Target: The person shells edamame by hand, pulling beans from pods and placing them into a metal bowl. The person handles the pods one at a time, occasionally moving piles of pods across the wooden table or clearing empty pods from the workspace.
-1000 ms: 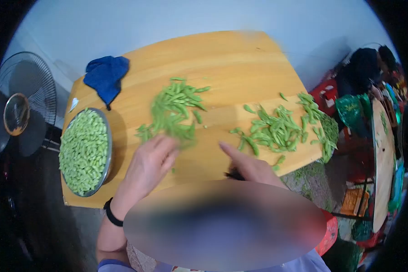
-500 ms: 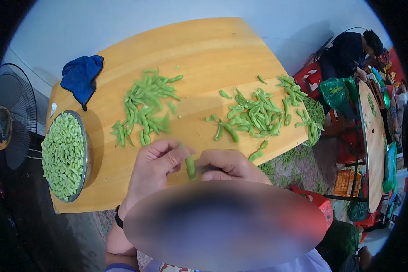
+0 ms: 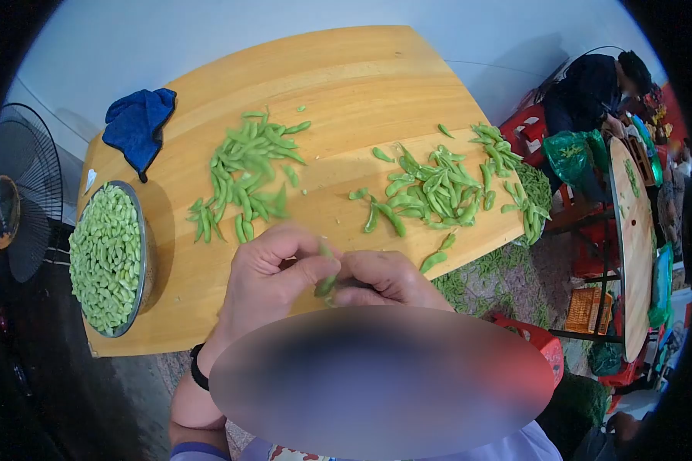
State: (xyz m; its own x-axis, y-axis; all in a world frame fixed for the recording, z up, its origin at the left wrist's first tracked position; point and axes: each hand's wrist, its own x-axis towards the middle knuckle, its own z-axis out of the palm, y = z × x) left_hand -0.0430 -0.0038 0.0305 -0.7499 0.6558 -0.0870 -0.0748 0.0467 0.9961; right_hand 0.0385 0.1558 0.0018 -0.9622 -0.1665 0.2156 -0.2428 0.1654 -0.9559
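Observation:
My left hand [image 3: 277,269] pinches a green soybean pod [image 3: 326,286] between thumb and forefinger, slightly blurred by motion. Close against the pod's other side, my right hand [image 3: 388,278] is closed, thumb and curled fingers meeting at its edge; part of the contact is hidden. Beyond my left hand lies a pile of green pods [image 3: 254,157] on the wooden table [image 3: 361,69]. A second heap of pods [image 3: 438,188], some looking split open, spreads beyond my right hand. To the left stands a metal bowl [image 3: 143,253] full of shelled green beans [image 3: 108,261].
A blue cloth [image 3: 140,127] lies at the table's far left, and a black fan [image 3: 23,192] stands left of it. Pods litter the floor [image 3: 507,284] at right. Another person [image 3: 584,92] sits by a round table [image 3: 630,261]; a red stool [image 3: 542,346] is near me.
My hands have come closer together around the pod, the left moving slightly right. The pod has tilted between the fingers. The piles and bowl look the same.

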